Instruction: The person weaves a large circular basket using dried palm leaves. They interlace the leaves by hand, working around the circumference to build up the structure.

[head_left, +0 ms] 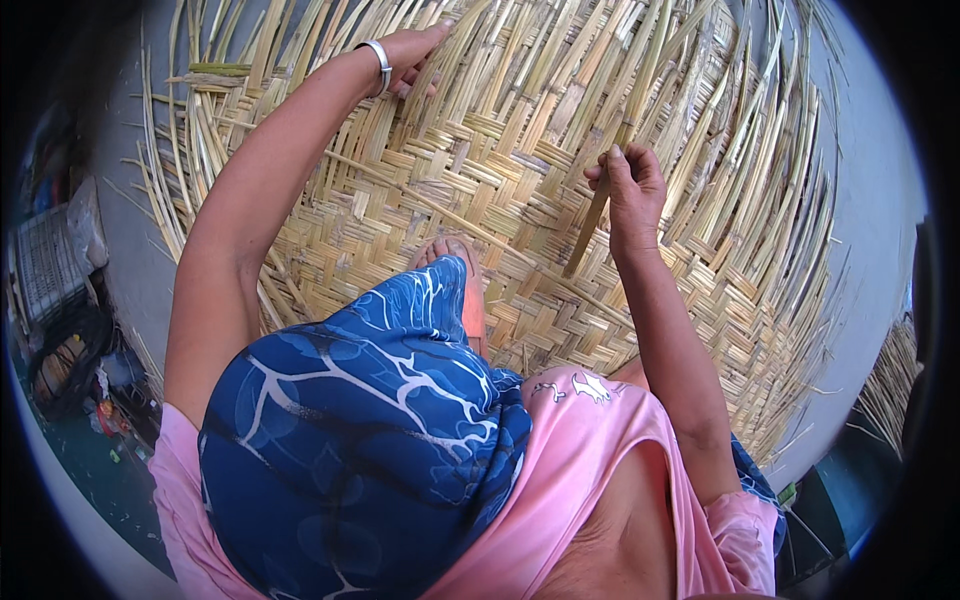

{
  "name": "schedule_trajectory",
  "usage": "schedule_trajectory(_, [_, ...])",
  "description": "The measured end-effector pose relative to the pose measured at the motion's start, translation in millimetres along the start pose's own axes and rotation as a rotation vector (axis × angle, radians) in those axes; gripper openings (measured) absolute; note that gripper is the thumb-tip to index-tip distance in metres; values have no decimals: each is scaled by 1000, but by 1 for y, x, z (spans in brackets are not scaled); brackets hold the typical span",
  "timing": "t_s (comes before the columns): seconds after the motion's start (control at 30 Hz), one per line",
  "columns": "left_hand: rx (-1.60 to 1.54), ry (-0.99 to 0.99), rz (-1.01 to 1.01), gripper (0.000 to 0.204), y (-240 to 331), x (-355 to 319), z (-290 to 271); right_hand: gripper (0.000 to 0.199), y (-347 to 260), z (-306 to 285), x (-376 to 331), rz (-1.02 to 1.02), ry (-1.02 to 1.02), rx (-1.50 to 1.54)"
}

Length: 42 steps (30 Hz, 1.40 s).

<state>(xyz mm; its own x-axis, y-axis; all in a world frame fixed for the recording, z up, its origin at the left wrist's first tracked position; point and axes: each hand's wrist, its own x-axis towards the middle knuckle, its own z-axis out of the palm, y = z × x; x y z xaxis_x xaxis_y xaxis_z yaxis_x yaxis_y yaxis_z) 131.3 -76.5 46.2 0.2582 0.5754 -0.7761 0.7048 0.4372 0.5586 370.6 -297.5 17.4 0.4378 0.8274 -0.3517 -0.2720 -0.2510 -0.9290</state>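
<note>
The right hand [637,192] pinches a strip [588,236], which might snap if bent hard. I can't tell if the left hand [408,58] holds anything on the mat [482,192].

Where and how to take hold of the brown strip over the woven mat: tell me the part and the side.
Probably best pinched across its flat width, well above the lower end, coming from the right. The brown strip is long and narrow, slanting toward the lower left, and the right grip pinches it there between thumb and fingers.
</note>
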Motion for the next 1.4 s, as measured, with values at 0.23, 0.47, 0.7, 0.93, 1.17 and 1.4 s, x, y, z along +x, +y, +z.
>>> schedule_trajectory(0.23, [-310,-127,95,31,-16,16,-7,9,-8,7,1,35,26,27])
schedule_trajectory(0.47, [-476,-371,-37,42,-27,65,-16,11,2,-3,-4,82,58,6])
schedule_trajectory(0.7, [-232,-573,142,35,-16,55,-11,8,2,0,-4,109,59,-21])
schedule_trajectory(0.93, [-432,-589,203,46,-4,30,-1,13,-2,17,2,151,38,-38])
schedule_trajectory(1.17, [-210,-436,186,32,4,34,15,12,-8,42,6,95,-37,-62])
schedule_trajectory(1.4, [-286,-455,238,24,-1,29,20,13,-3,60,19,98,-100,-157])
